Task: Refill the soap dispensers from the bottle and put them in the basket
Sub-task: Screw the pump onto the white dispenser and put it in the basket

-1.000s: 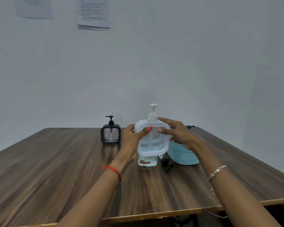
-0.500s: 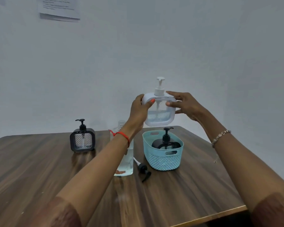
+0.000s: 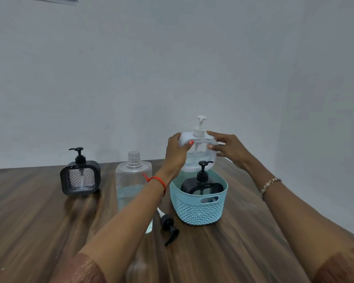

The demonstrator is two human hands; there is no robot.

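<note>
Both hands grip a white soap dispenser (image 3: 198,152) by its upper shoulders, holding it upright over the far end of a teal basket (image 3: 198,209). Left hand (image 3: 177,154) wraps the dispenser's left shoulder, thumb across the front face; right hand (image 3: 229,149) presses the right shoulder with thumb in front and fingers spread behind. Clear liquid shows in the dispenser's lower half, and its white pump head stands at 12 o'clock above the hands. Whether its base touches the basket's floor cannot be told, as the bottom is hidden behind the rim.

Inside the basket, at 6 o'clock from the held dispenser, sits a black soap dispenser (image 3: 201,186) with its pump upright, nearer the camera.

At 7 o'clock from the basket, a loose black pump cap (image 3: 169,226) with its white tube lies on its side on the wooden table (image 3: 39,221), just beside the basket's front corner.

At 9 o'clock from the basket stands the clear refill bottle (image 3: 133,180), uncapped with its threaded neck bare, partly filled with pale liquid; the left forearm crosses in front of its lower part. A red thread bracelet (image 3: 156,180) circles that wrist.

Further out at 9 o'clock, well apart from the bottle, a second black dispenser (image 3: 80,177) with a clear dimpled window stands upright on the table.

On the right wrist a beaded bracelet (image 3: 271,183) catches the light. A pale, bare wall (image 3: 172,68) fills the background.
</note>
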